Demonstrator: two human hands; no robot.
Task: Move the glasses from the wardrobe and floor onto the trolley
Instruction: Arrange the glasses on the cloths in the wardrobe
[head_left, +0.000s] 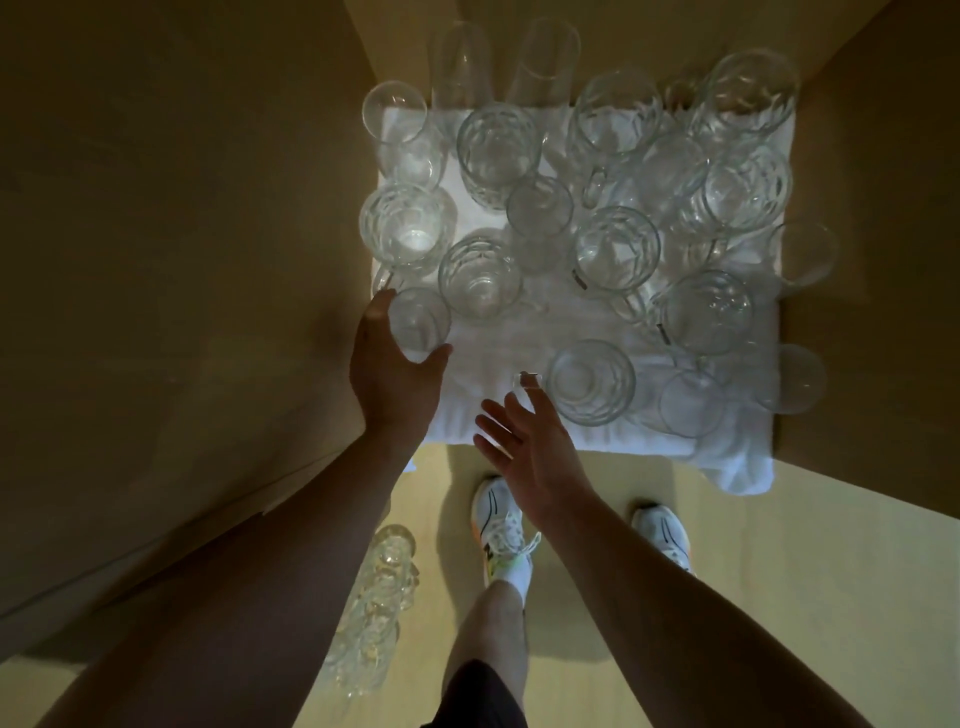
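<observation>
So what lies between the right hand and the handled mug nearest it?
In the head view, only a short bare strip of white towel; the right hand reaches toward the mug, fingertips by its handle.

Roughly twenty glasses (615, 249) on one white cloth (498, 353); one glass stack (374, 597) on the floor; two shoes (501, 525).

Head-worn wide-angle camera looks steeply down from close above at glasses (483, 145) on a white cloth (488, 358) and the floor (779, 571) below.
</observation>
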